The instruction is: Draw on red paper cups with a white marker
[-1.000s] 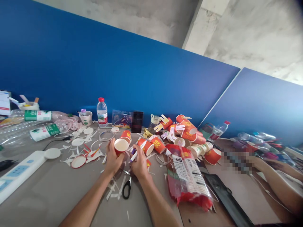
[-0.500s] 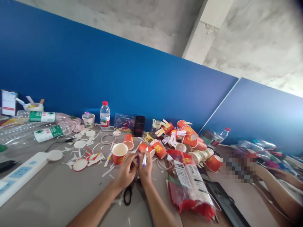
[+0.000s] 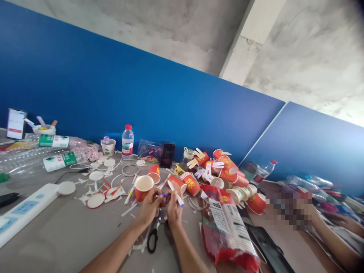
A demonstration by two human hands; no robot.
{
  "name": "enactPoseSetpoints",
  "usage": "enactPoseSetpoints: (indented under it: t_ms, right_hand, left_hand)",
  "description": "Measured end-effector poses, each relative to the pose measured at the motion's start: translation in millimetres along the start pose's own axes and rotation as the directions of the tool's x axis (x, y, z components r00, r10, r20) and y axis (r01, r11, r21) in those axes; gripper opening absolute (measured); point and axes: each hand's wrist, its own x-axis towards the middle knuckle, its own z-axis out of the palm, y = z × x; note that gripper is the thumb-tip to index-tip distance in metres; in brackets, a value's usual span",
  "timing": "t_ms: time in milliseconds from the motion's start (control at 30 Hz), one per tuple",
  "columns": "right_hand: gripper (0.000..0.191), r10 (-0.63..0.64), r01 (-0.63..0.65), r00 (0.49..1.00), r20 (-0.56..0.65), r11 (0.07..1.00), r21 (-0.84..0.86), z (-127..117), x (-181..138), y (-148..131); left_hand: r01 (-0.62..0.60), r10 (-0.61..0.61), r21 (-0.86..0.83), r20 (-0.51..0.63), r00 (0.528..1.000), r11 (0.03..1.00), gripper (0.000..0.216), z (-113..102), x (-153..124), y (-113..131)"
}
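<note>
My right hand (image 3: pixel 174 209) grips a white marker pen (image 3: pixel 175 193) with a purple tip, slanted across the fingers. My left hand (image 3: pixel 148 209) pinches a small purple cap (image 3: pixel 161 195) right beside it, so the two hands nearly touch. A red paper cup (image 3: pixel 142 187) with a cream inside stands upright on the table just beyond my left hand. Black-handled scissors (image 3: pixel 152 238) lie on the table under my wrists, partly hidden.
A heap of red paper cups (image 3: pixel 224 171), a red cup sleeve bag (image 3: pixel 227 227), paper scraps and white discs (image 3: pixel 96 175), water bottles (image 3: pixel 127 141), a white power strip (image 3: pixel 19 214) and a black tablet (image 3: pixel 270 248) crowd the grey table. Another person's arm (image 3: pixel 331 237) rests at right.
My left hand let go of the red cup, which now stands on the table, and came over to the marker. The purple cap has come off the pen.
</note>
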Motion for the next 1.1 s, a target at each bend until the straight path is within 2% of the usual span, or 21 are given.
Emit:
enactPoseSetpoints:
  t_ms: [100, 200, 333, 667, 900, 1100]
  right_hand:
    - [0.068, 0.136, -0.126, 0.990, -0.044, 0.976, 0.177, 0, 9, -3]
    - [0.069, 0.215, -0.202, 0.977, -0.007, 0.928, 0.312, -2, 19, -4]
    - [0.070, 0.271, -0.269, 0.961, 0.054, 0.878, 0.395, -4, 26, -2]
    - [0.071, 0.338, -0.332, 0.939, 0.062, 0.844, 0.421, -3, 24, 1]
    - [0.072, 0.377, -0.363, 0.924, 0.064, 0.810, 0.460, -2, 24, -4]
    - [0.073, 0.408, -0.361, 0.913, -0.004, 0.813, 0.456, 3, 22, -6]
  left_hand:
    - [0.187, -0.172, -0.200, 0.090, 0.981, 0.962, 0.061, -3, 3, 2]
    - [0.260, -0.236, -0.274, 0.115, 0.965, 0.926, 0.067, -4, 3, 3]
    - [0.296, -0.276, -0.331, 0.109, 0.955, 0.896, 0.066, -2, 3, 2]
    - [0.344, -0.351, -0.421, 0.063, 0.934, 0.839, 0.052, -3, 5, -2]
    - [0.333, -0.348, -0.410, 0.040, 0.937, 0.849, 0.060, -3, 6, 0]
    - [0.308, -0.316, -0.417, 0.052, 0.947, 0.855, 0.071, -1, 5, 0]
